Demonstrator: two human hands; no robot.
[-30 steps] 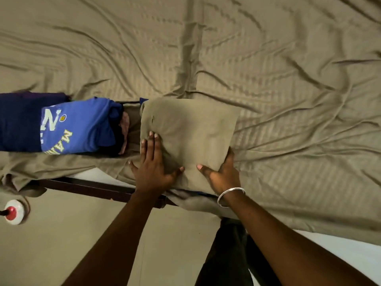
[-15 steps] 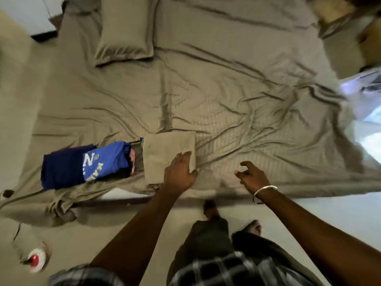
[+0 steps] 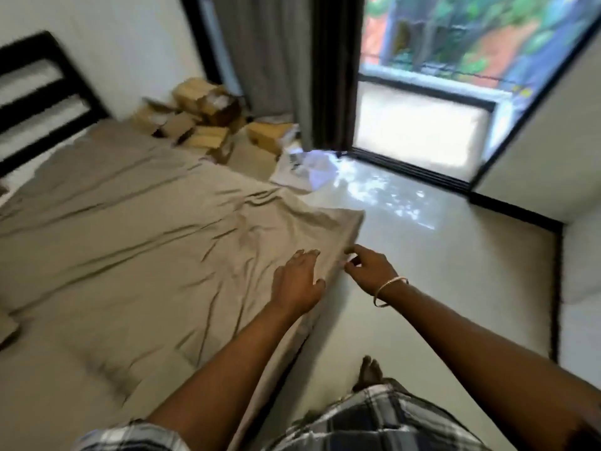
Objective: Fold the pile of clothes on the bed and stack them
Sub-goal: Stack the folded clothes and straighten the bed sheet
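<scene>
The bed [image 3: 136, 242] fills the left of the head view, covered by a wrinkled khaki sheet. No folded clothes show on it; only a khaki corner [image 3: 8, 330] peeks in at the far left edge, and I cannot tell what it is. My left hand [image 3: 297, 281] hovers over the bed's near right edge, fingers spread, holding nothing. My right hand [image 3: 367, 266], with a metal bangle on the wrist, is beside the bed's corner over the floor, fingers loosely curled and empty.
A black headboard [image 3: 39, 92] stands at the back left. Several cardboard boxes [image 3: 201, 122] and white papers [image 3: 302, 167] lie on the floor beyond the bed. Dark curtains [image 3: 292, 70] hang beside a glass door [image 3: 422, 125]. Glossy floor [image 3: 439, 288] stretches to the right.
My view has swung right, away from the folded khaki piece and the blue clothes, which are now out of sight. Both hands left the folded piece and moved towards the bed's corner.
</scene>
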